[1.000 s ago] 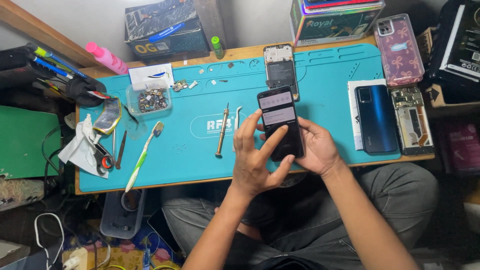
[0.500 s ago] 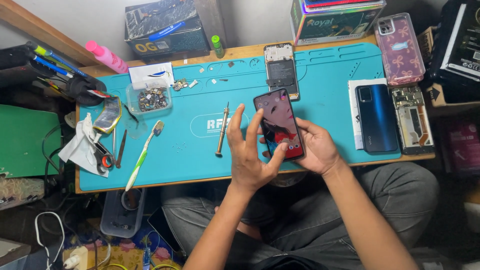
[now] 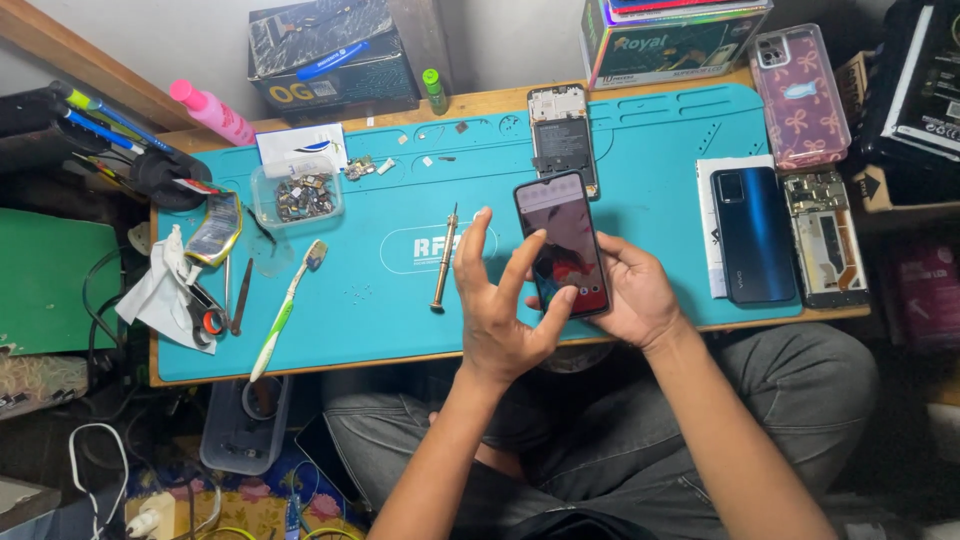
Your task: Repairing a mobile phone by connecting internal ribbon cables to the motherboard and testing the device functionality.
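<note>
We hold the phone (image 3: 562,244) over the blue mat (image 3: 380,300), our right hand (image 3: 630,295) cupped under it, our left hand (image 3: 505,305) open, thumb touching the lit screen. We seem to be testing the screen; next calls for light, steady taps

We look down on a low wooden table (image 3: 500,100) covered by a teal work mat (image 3: 650,140), pushed against a pale wall (image 3: 500,35). To the left lies a green board (image 3: 45,280). Below, the dim floor (image 3: 60,470) holds tangled cables (image 3: 95,460), perhaps on patterned cloth.
</note>
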